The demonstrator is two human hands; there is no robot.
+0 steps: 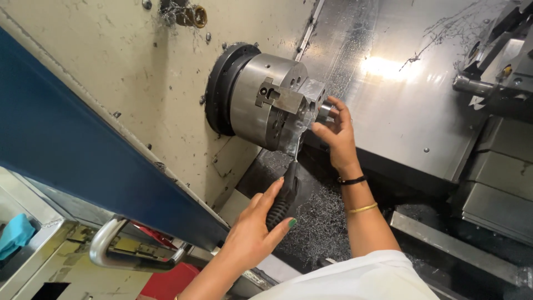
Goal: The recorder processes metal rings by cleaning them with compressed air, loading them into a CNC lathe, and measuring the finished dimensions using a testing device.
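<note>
A: Starting at the far left, what could you see?

B: A blue cloth [15, 234], cut off by the frame edge, then the blue sliding door [66, 144] of the machine with its metal handle [130, 253] low down. A red part [169, 280] sat under the handle, too cropped to identify.

A: And the hands?

B: The left hand [252, 233] was closed round the black ribbed grip of a tool [284, 197]. Its thin metal tip rose to the underside of the chuck [266, 103]; where exactly the tip ended was hard to make out against the shiny steel.

A: What was the chuck holding?

B: A short metal workpiece [325, 110] stuck out of the chuck face, between the jaws. Only its end showed. 1 stepped jaw [280, 97] was plainly visible; the others were turned away or hidden.

A: The right hand?

B: The right hand [336, 133] was up at the workpiece, fingers pinched round it from the front and below, so they covered much of it. A black band and a gold bangle circled that wrist. Both forearms ran out of the bottom edge, by a white sleeve [361, 278].

A: Anything below?

B: A heap of curly metal swarf [319, 222] lay in the dark bed under the chuck, between the 2 arms.

A: Further right?

B: A slanted steel guard [400, 111] with a bright glare patch, then the tool turret [499, 72], cropped by the right edge, its details lost in shadow.
</note>
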